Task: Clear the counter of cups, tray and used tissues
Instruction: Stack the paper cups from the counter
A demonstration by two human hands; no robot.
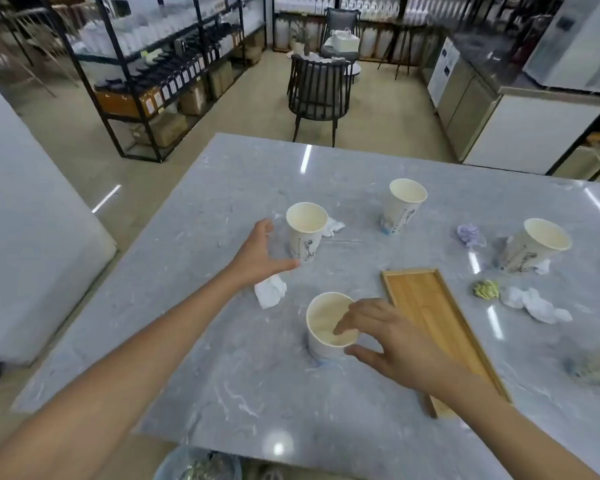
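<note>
Several paper cups stand on the grey marble counter. My left hand is spread open just left of the far-left cup, thumb near its base, apart from its wall. My right hand hovers open over the near cup, fingers above its rim, thumb beside its wall. Two more cups sit at the back and at the right. A wooden tray lies right of the near cup. Crumpled tissues lie around: white, white, purple, yellow-green.
A bin with a plastic liner stands below the counter's near edge. A blurred object sits at the right edge of the counter. Beyond the counter are a dark chair, shelving and open floor.
</note>
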